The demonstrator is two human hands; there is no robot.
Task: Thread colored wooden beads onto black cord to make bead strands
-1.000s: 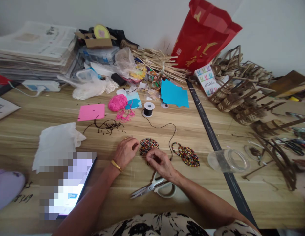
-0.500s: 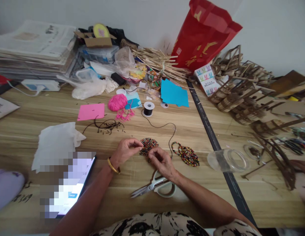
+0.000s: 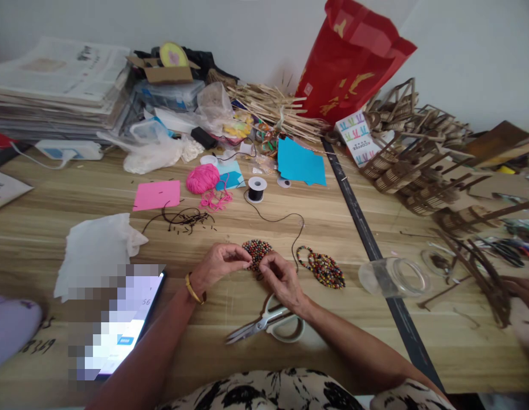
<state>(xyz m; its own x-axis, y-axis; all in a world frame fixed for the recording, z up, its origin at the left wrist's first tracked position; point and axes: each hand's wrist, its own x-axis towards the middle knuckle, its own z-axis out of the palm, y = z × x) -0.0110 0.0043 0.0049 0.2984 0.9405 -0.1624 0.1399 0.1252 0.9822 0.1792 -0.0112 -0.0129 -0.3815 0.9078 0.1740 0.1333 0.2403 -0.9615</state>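
Observation:
My left hand (image 3: 219, 264) and my right hand (image 3: 282, 279) meet fingertip to fingertip at the near edge of a round mat of coloured wooden beads (image 3: 256, 250) on the wooden table (image 3: 76, 228). Both pinch something small there; it looks like a bead and the thin dark cord (image 3: 285, 218), but I cannot make it out. The cord runs back to a black spool (image 3: 257, 189). A second beaded piece (image 3: 322, 266) lies just right of my right hand. Scissors (image 3: 266, 323) rest under my right wrist.
A tablet (image 3: 119, 324) and white tissue (image 3: 97, 247) lie at the left. Pink yarn (image 3: 202, 178), pink paper (image 3: 157, 195), blue paper (image 3: 300, 162) and a red bag (image 3: 349, 62) sit farther back. A clear jar (image 3: 394, 277) lies on its side; wooden cutouts (image 3: 422, 171) crowd the right.
My left hand lifted off the table and turned, bringing its fingertips to my right hand's at the bead mat's edge. My right hand shifted slightly up toward the mat.

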